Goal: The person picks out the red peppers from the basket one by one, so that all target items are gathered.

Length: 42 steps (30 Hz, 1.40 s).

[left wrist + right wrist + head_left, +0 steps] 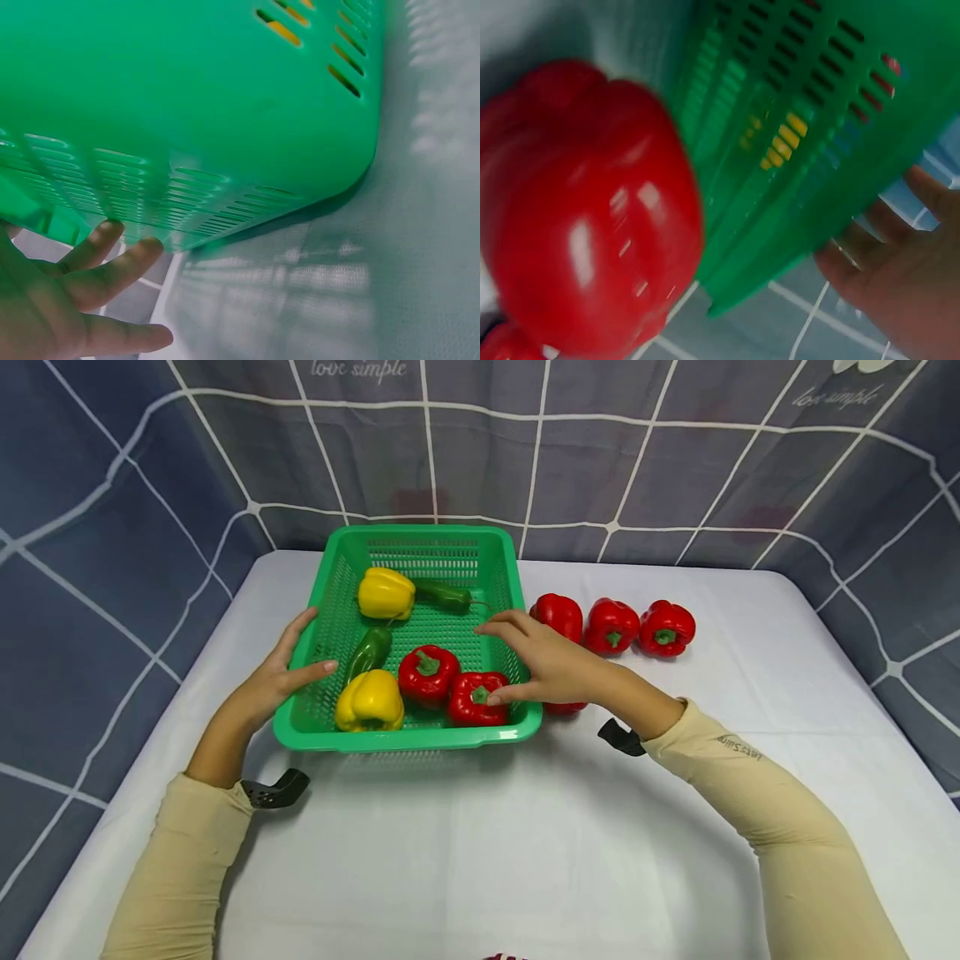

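A green plastic basket (408, 741) holds two yellow bell peppers (371, 702), two red bell peppers (429, 677) and two long green peppers (447, 596). At the basket's left rim is my left hand (279, 677), its thumb over the edge and its fingers spread along the outer wall, as the left wrist view shows. My right hand (551, 660) reaches across the right rim with fingers extended, its thumb near the front red pepper (477, 708) inside. Nothing is pinched in either hand. In the right wrist view, a large red bell pepper (592, 217) lies beside the basket's outer wall.
Right of the basket, red bell peppers (665, 628) stand in a row on the white cloth (465, 843). Another red pepper (564, 708) is partly hidden under my right hand. Dark checked curtains (480, 460) surround the table at the back and sides.
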Motion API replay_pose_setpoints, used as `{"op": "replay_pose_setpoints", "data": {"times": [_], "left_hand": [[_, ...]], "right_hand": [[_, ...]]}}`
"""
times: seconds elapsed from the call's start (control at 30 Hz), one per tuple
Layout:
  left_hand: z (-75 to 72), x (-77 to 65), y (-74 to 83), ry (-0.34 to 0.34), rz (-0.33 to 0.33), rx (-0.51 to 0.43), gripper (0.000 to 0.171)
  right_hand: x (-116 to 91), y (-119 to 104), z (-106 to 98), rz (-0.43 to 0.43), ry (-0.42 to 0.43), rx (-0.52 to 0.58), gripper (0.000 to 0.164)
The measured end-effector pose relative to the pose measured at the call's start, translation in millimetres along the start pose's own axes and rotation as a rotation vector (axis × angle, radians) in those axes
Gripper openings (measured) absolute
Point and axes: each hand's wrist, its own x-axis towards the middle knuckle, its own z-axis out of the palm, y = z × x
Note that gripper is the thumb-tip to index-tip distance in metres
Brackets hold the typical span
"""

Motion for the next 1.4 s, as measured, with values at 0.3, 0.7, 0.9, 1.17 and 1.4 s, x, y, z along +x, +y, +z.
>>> {"op": "replay_pose_setpoints", "data": {"times": [0.3, 0.7, 0.9, 1.17, 1.4], "left_hand": [[0.3, 1.2, -0.5, -0.003, -0.006, 0.011, 0.083], [-3.8, 0.7, 0.2, -0.001, 0.003, 0.021, 0.083], [-2.3, 1.5, -1.6, -0.008, 0.005, 0.014, 0.083], [-3.4, 2.4, 0.1, -0.016, -0.003, 0.015, 0.083], [-3.2, 3.0, -0.5, -0.005, -0.009, 0.018, 0.083]], "right_hand": [[24.5, -3.0, 8.3, -0.025, -0.057, -0.098, 0.076], [59.7, 12.1, 3.9, 0.074, -0.080, -0.153, 0.067], [71.2, 14.5, 12.7, 0.083, -0.172, -0.278, 0.058], [63.1, 15.6, 9.5, 0.097, -0.168, -0.094, 0.057], [40.1, 2.2, 3.8, 0.026, -0.224, -0.079, 0.072]]}}
